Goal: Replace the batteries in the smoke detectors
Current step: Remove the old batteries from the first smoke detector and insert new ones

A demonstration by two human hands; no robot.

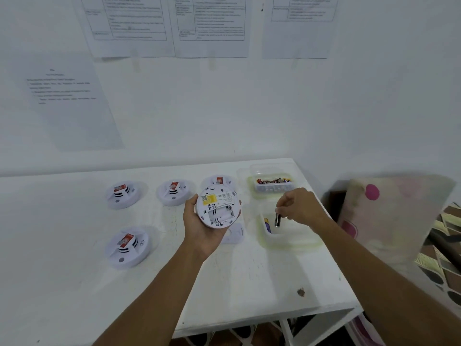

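My left hand (199,228) grips a white round smoke detector (217,206) above the table, its back toward me and its battery bay open and bare. To its right my right hand (298,205) pinches a dark battery (277,219) upright over a clear plastic tub (290,239). One purple and yellow battery (267,225) lies inside that tub. Farther back a second clear tub (273,187) holds several batteries. A white cover plate (234,233) lies flat on the table beneath the held detector.
Three more detectors (123,194) (174,192) (127,247) sit face up on the white table (74,283), and one (219,181) is partly hidden behind the held one. The table's right edge drops off by a patterned cushion (389,216). Printed sheets hang on the wall.
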